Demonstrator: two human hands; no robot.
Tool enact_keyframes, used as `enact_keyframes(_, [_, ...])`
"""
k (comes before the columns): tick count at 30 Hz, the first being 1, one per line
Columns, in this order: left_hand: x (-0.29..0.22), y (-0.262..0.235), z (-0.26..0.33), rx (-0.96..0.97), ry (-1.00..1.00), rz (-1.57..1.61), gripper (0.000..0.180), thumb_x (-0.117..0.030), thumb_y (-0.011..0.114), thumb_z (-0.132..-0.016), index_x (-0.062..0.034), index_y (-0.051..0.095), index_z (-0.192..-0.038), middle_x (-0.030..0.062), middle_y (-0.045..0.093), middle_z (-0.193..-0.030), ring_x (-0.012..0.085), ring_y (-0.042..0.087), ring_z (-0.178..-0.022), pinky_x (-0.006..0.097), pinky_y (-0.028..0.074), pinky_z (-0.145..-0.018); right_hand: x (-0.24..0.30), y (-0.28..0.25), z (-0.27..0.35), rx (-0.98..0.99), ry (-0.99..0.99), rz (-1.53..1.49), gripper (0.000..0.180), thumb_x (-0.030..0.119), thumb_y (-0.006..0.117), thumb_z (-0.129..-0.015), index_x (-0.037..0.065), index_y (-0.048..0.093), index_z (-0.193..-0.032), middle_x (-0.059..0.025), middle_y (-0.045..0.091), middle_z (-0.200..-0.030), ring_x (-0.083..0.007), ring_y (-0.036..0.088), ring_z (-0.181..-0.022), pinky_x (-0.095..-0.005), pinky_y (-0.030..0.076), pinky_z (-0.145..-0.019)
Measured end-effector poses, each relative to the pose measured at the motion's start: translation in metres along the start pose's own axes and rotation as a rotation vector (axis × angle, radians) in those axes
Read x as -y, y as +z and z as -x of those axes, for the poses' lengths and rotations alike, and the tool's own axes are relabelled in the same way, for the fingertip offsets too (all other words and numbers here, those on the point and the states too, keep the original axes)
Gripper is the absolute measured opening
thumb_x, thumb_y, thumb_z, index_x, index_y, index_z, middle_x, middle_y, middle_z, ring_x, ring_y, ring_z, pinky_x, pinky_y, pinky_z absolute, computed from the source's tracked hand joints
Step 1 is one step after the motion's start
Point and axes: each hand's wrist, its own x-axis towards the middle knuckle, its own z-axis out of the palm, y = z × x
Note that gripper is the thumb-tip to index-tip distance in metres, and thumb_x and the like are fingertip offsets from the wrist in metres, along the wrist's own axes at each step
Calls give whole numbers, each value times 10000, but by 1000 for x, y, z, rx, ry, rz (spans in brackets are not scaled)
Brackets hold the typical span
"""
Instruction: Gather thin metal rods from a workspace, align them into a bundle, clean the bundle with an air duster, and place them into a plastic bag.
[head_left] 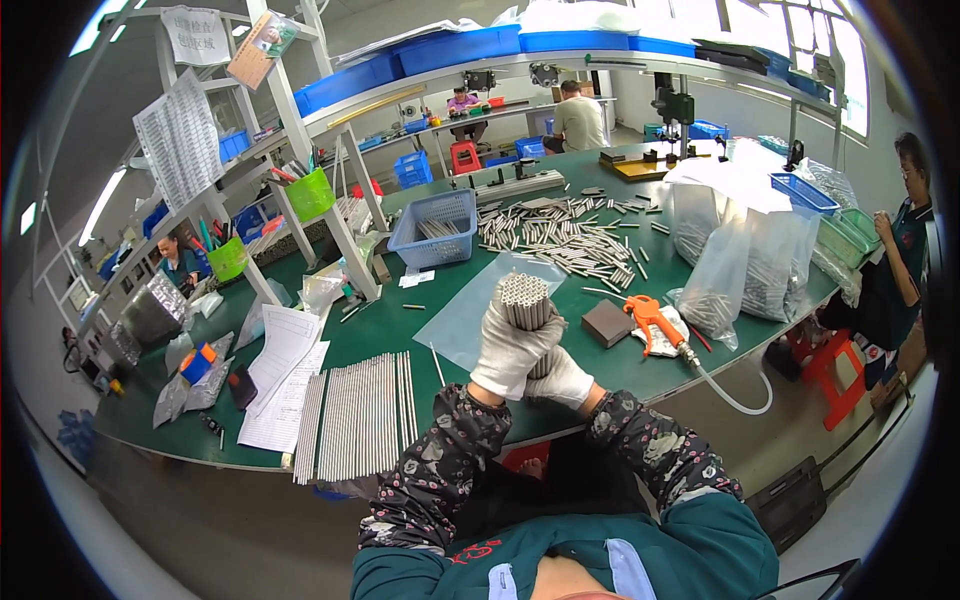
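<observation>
Both my hands wear white gloves and are closed around an upright bundle of short metal tubes [526,298], whose round ends face up. My left hand [508,350] wraps the bundle's side. Lower down, my right hand [562,380] grips near its bottom end, its fingers partly hidden. Beneath them lies a flat see-through plastic bag [450,325] on the green table [480,400]. Beyond the hands spreads a loose pile of short metal tubes [570,245]. A row of long thin metal rods [355,420] lies left of my left forearm.
An orange air blow gun [652,320] with a white hose and a dark block [606,323] lie to the right. Plastic bags of tubes [712,305] stand behind them. Far left are a blue basket [405,240] and paper sheets [285,370]. A person [900,240] is at the right.
</observation>
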Motion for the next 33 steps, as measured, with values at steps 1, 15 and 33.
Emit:
enact_keyframes(1, [0,0,-2,-3,-53,64,382,16,690,-615,-36,481,-930,3,572,-745,98,558,-672,263,481,-733,0,-1,-1,-1,1,1,542,-1,660,-674,59,404,-1148,-25,524,-1108,-132,500,-1038,-277,405,-879])
enact_keyframes(15, [20,0,-14,-135,-122,-98,276,-3,651,-642,-46,497,-867,19,588,-737,113,578,-640,247,481,-590,18,-10,-13,56,122,240,614,165,687,-682,28,383,-1198,-82,504,-1141,-182,488,-1055,-302,382,-915])
enact_keyframes(33, [17,-8,-7,22,-190,97,419,20,690,-622,-36,488,-985,11,572,-765,108,567,-677,242,483,-608,46,-85,32,-396,495,1868,712,512,575,-665,65,452,-1206,-245,392,-1237,-374,271,-1228,-542,142,-991])
